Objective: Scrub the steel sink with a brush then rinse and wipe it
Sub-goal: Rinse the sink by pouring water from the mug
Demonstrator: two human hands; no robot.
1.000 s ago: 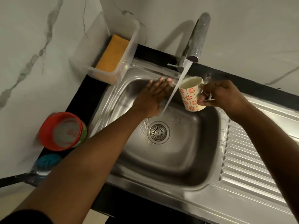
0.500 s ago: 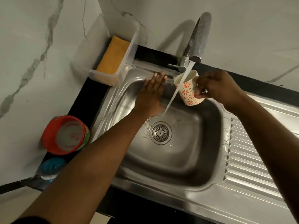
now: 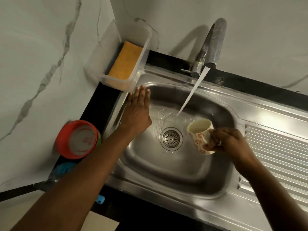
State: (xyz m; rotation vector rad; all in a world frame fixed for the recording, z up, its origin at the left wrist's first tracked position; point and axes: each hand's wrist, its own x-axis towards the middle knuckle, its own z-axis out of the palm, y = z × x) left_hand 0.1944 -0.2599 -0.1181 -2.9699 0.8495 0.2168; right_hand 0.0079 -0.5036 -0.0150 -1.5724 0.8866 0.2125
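Note:
The steel sink [image 3: 176,174] fills the middle, with a round drain [image 3: 171,138] and water pooling around it. Water streams from the tap [image 3: 213,42] into the basin. My left hand [image 3: 138,110] lies flat with straight fingers against the sink's left inner wall near the back corner. My right hand [image 3: 228,142] grips the handle of a cream mug with a red flower pattern [image 3: 200,135], held tilted low over the basin right of the drain, clear of the stream. A blue brush [image 3: 62,167] with a dark handle lies on the counter at the left.
A clear plastic tub [image 3: 141,47] holding an orange sponge [image 3: 125,61] stands at the sink's back left corner. A red round container [image 3: 77,140] sits on the black counter left of the sink. The ribbed drainboard [image 3: 275,155] extends to the right.
The mug has moved from under the tap's stream down and right, low over the basin. My left hand slid from the back wall to the left wall.

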